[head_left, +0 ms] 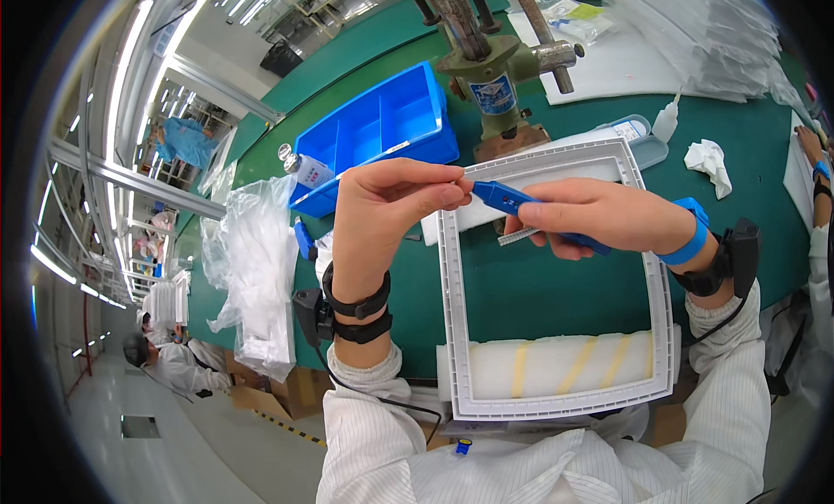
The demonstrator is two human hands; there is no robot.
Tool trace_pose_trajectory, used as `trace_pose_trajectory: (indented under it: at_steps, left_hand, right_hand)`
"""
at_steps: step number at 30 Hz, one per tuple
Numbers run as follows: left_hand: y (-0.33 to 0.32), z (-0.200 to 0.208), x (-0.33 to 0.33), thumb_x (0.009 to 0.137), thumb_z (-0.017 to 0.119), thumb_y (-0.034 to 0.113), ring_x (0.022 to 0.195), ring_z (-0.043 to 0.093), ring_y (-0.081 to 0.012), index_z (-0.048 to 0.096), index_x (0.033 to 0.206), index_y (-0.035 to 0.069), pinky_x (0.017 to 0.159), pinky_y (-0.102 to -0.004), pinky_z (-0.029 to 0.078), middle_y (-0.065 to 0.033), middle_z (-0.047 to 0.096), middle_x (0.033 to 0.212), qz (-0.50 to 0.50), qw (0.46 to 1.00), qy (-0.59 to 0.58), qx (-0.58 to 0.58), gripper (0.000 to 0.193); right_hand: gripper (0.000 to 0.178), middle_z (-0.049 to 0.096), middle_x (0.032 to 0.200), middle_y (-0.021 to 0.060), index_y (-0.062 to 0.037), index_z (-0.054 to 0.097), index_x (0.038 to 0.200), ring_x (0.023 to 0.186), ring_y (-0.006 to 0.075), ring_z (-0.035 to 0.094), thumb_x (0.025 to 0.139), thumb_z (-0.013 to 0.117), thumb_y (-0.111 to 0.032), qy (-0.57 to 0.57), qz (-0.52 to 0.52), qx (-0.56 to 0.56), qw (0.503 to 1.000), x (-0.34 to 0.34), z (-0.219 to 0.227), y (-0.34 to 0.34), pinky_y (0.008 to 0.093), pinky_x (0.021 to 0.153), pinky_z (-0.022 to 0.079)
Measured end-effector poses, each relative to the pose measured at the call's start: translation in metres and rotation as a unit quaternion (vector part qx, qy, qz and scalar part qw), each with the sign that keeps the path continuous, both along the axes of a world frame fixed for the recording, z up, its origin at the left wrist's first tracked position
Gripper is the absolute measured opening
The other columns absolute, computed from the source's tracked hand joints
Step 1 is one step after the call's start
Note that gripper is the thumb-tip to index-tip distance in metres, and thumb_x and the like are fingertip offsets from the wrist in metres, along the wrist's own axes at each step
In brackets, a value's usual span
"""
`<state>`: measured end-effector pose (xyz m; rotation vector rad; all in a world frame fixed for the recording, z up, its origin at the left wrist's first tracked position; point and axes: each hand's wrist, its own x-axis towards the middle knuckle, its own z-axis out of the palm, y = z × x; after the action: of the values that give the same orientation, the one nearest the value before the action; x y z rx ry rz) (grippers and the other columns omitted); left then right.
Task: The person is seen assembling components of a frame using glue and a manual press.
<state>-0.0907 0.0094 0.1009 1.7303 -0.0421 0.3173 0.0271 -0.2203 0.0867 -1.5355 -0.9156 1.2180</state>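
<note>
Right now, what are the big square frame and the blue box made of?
The white frame looks like moulded plastic: matte, pale grey-white, with thin ribbed edges and sharp corners. The blue box seems to be hard plastic too: bright, smooth, slightly shiny walls with dividers inside. Neither shows metal shine, though I can't be fully sure.

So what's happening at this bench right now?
A person in a white striped coat works over a green bench. The right hand holds a blue pen-like tool, and the left hand pinches its tip. Both hands are above a square light-grey plastic frame, which lies partly on a white foam roll with yellow stripes. Behind it are a blue compartment bin, a small press and a crumpled white wipe.
</note>
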Motion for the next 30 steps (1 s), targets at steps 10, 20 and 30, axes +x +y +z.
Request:
trace_pose_trajectory:
  at_steps: [10, 20, 30]
  left_hand:
    - [-0.002, 0.003, -0.002, 0.081, 0.070, -0.008, 0.085, 0.072, -0.0236, 0.071, 0.097, -0.006, 0.082, -0.0327, 0.059, -0.0182, 0.072, 0.092, -0.003, 0.999, -0.012, 0.032, 0.016]
    - [-0.005, 0.003, -0.004, 0.080, 0.069, -0.009, 0.084, 0.072, -0.0231, 0.071, 0.097, -0.006, 0.080, -0.0314, 0.059, -0.0180, 0.073, 0.092, -0.007, 0.999, -0.004, 0.035, 0.017]
    - [-0.051, -0.010, -0.001, 0.080, 0.067, -0.014, 0.084, 0.071, -0.0218, 0.067, 0.095, -0.008, 0.080, -0.0302, 0.058, -0.0170, 0.072, 0.091, -0.045, 0.998, 0.033, 0.015, 0.016]
  right_hand:
    - [0.043, 0.043, 0.072, -0.0036, -0.0030, 0.064, 0.109, 0.060, 0.0051, 0.040, 0.100, 0.053, -0.043, -0.009, 0.008, 0.051, 0.999, 0.001, -0.004, -0.003, 0.0225, 0.051, 0.032]
    - [0.039, 0.043, 0.073, -0.0045, -0.0028, 0.064, 0.107, 0.059, 0.0042, 0.040, 0.101, 0.053, -0.040, 0.018, -0.006, 0.044, 0.999, -0.003, -0.005, -0.004, 0.0216, 0.050, 0.031]
    - [0.042, 0.051, 0.072, -0.0024, 0.0001, 0.064, 0.112, 0.055, 0.0021, 0.043, 0.103, 0.048, -0.037, -0.186, -0.127, 0.219, 0.949, 0.025, 0.046, -0.067, 0.0195, 0.047, 0.028]
